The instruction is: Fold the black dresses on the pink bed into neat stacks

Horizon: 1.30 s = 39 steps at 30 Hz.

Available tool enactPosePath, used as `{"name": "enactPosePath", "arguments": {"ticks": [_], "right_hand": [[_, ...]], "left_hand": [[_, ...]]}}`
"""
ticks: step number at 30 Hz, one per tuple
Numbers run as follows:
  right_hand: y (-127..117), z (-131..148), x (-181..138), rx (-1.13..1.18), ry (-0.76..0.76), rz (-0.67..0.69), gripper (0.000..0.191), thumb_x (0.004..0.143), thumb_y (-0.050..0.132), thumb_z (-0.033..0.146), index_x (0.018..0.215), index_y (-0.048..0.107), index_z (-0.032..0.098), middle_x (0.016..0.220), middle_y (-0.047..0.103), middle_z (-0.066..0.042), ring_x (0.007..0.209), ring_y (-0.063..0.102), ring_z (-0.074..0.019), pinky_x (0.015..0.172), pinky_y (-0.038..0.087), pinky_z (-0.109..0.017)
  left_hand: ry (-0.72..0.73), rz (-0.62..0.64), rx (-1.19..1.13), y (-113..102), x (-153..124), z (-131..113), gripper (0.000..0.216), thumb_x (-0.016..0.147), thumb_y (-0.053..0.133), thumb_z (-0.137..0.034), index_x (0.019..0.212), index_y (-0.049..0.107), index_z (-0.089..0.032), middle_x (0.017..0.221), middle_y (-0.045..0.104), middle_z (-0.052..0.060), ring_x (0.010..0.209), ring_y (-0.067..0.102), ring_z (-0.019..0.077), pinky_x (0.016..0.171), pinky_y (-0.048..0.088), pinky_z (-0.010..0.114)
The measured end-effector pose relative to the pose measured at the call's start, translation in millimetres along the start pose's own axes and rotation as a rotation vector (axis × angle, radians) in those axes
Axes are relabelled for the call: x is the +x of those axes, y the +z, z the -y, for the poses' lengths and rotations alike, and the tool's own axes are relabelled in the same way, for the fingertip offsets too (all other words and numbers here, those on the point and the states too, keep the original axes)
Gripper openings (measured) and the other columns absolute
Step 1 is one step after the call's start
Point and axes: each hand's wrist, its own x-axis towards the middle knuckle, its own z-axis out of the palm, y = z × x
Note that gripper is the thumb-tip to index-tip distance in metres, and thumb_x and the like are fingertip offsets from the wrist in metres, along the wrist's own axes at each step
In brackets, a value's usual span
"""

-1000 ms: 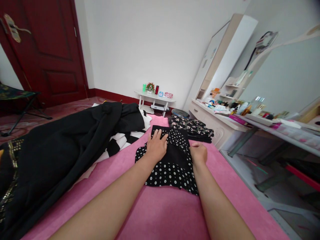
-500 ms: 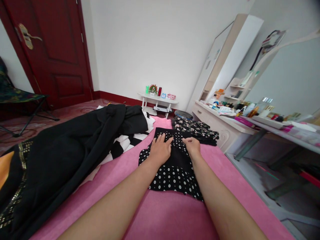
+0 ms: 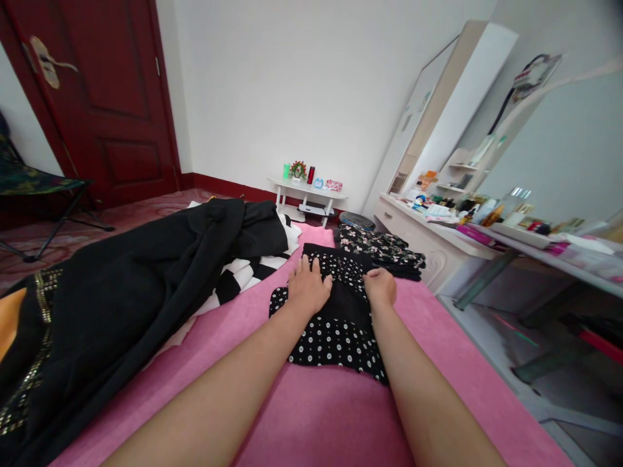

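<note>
A black garment (image 3: 341, 340) with white dots lies partly folded on the pink bed cover (image 3: 321, 415). My left hand (image 3: 310, 285) rests on its left half, fingers spread over the fabric. At the right edge my right hand (image 3: 381, 285) is closed, thumb and fingers pinching the garment's side. Just beyond it sits a folded stack of black floral clothes (image 3: 377, 243). To the left spreads a heap of black clothing (image 3: 146, 272) with gold studded trim, and a black-and-white checked cloth (image 3: 241, 277) shows from under it.
A dressing table (image 3: 428, 227) crowded with bottles stands on the right. A small white side table (image 3: 306, 188) with a plant and cups is against the far wall. On the left are a red door (image 3: 117, 104) and a folding chair (image 3: 39, 185).
My right hand has shifted slightly right, drawing the garment's upper right edge outward a little. My left hand has slid slightly left on the fabric. The view has tilted a little.
</note>
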Motion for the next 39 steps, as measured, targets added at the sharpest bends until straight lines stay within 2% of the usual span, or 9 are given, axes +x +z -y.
{"name": "enactPosePath", "arguments": {"ticks": [2,4,5,7,10,14,21,28,39], "right_hand": [[-6,7,-8,0.043,-0.138,-0.09,0.015,0.069,0.056,0.022,0.08,0.066,0.021,0.09,0.067,-0.009,0.081,0.061,-0.0229,0.075,0.045,-0.035],[-10,13,-15,0.133,-0.421,-0.128,0.024,0.079,0.049,0.025,0.097,0.064,0.02,0.109,0.064,-0.01,0.1,0.058,-0.0229,0.089,0.042,-0.037],[-10,15,-18,0.167,-0.576,-0.073,0.028,0.083,0.046,0.028,0.104,0.063,0.02,0.115,0.062,-0.009,0.108,0.055,-0.0225,0.095,0.039,-0.037],[-8,17,-22,0.148,-0.766,0.188,0.037,0.089,0.04,0.036,0.117,0.06,0.022,0.127,0.058,-0.007,0.122,0.046,-0.0211,0.105,0.032,-0.038],[-2,16,-22,-0.012,-0.679,0.574,0.053,0.092,0.031,0.05,0.137,0.043,0.026,0.147,0.037,-0.002,0.138,0.025,-0.0208,0.112,0.018,-0.043],[-2,15,-21,-0.122,-0.511,0.712,0.07,0.089,0.022,0.063,0.148,0.018,0.026,0.156,0.005,0.0,0.143,0.002,-0.0229,0.112,0.006,-0.053],[-16,5,-31,-0.225,-0.433,0.701,0.079,0.085,0.022,0.071,0.148,0.013,0.026,0.156,0.002,-0.004,0.143,0.003,-0.025,0.112,0.008,-0.051],[-41,-26,-39,-0.217,-0.376,0.697,0.083,0.084,0.019,0.072,0.148,0.017,0.018,0.155,0.007,-0.005,0.142,0.006,-0.022,0.114,0.009,-0.043],[-61,-46,-65,-0.158,-0.298,0.478,0.082,0.084,0.025,0.07,0.143,0.034,0.012,0.15,0.027,-0.013,0.139,0.023,-0.0268,0.111,0.018,-0.046]], "left_hand": [[0.126,-0.083,0.01,-2,-2,-1,0.055,0.089,0.041,-0.035,0.139,0.037,-0.013,0.152,0.024,0.012,0.139,0.022,0.0274,0.111,0.024,0.046],[0.282,-0.102,0.011,-2,-4,-2,0.051,0.089,0.039,-0.025,0.139,0.037,-0.018,0.152,0.026,0.005,0.139,0.021,0.0223,0.114,0.019,0.043],[0.323,-0.076,0.005,-2,-4,-2,0.05,0.089,0.037,-0.023,0.14,0.036,-0.019,0.151,0.029,0.003,0.139,0.023,0.0207,0.114,0.019,0.042],[0.319,0.014,-0.008,0,-2,-1,0.05,0.091,0.033,-0.025,0.141,0.034,-0.019,0.15,0.032,0.003,0.138,0.027,0.0203,0.113,0.022,0.042],[0.245,0.128,-0.014,3,3,3,0.052,0.093,0.029,-0.033,0.142,0.032,-0.018,0.152,0.026,0.005,0.139,0.024,0.0232,0.112,0.023,0.044],[0.179,0.183,-0.008,6,7,7,0.054,0.093,0.028,-0.041,0.144,0.029,-0.02,0.154,0.019,0.008,0.14,0.021,0.0258,0.112,0.021,0.044],[0.213,0.251,-0.022,5,7,14,0.06,0.093,0.025,-0.05,0.144,0.028,-0.019,0.154,0.016,0.011,0.14,0.018,0.0261,0.111,0.019,0.044],[0.203,0.309,-0.127,-9,-11,43,0.067,0.092,0.015,-0.06,0.144,0.029,-0.02,0.154,0.017,0.008,0.142,0.012,0.0222,0.113,0.016,0.04],[0.079,0.25,-0.039,-27,-47,56,0.074,0.088,0.015,-0.067,0.145,0.027,-0.021,0.152,0.023,0.009,0.141,0.017,0.0243,0.113,0.013,0.049]]}}
